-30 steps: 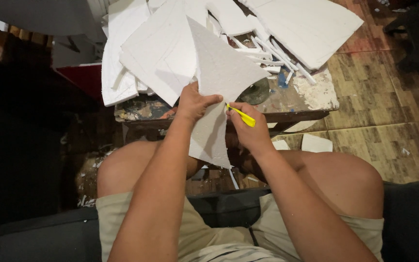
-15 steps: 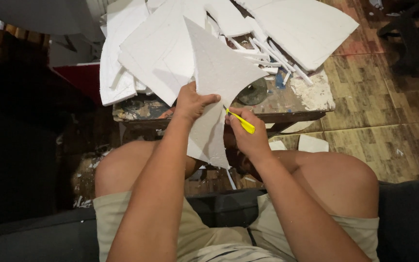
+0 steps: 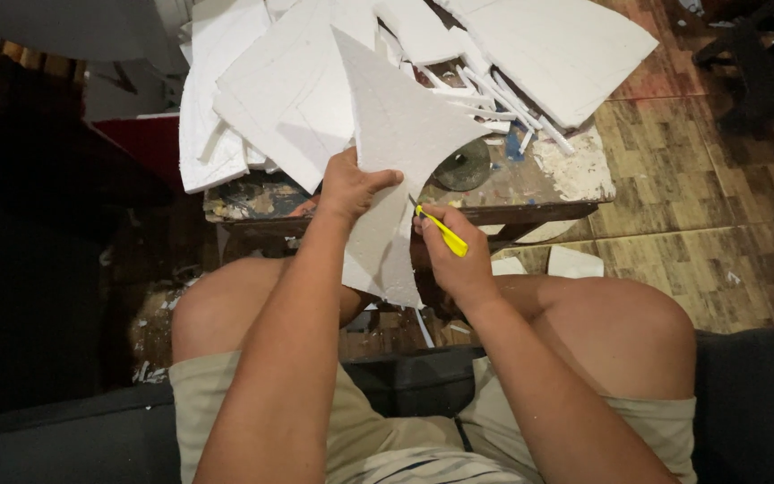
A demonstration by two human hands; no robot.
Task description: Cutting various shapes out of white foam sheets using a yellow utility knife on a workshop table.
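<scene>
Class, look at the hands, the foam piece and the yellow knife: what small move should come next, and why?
Probably draw the yellow knife further along the white foam piece: the right hand holds its tip at the piece's edge, while the left hand pinches the piece steady.

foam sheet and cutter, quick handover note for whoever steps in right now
Left hand: grips the pointed white foam piece near its middle, holding it up over the lap.
Right hand: closed on a yellow cutter, tip at the foam's right edge.
Things: more foam sheets and thin offcut strips piled on the paint-stained low table; scraps on the wood floor.
Done: the piece has curved, pointed edges.
Left: the cutter sits at the right edge, so that cut looks unfinished; hard to tell how far it runs.
</scene>
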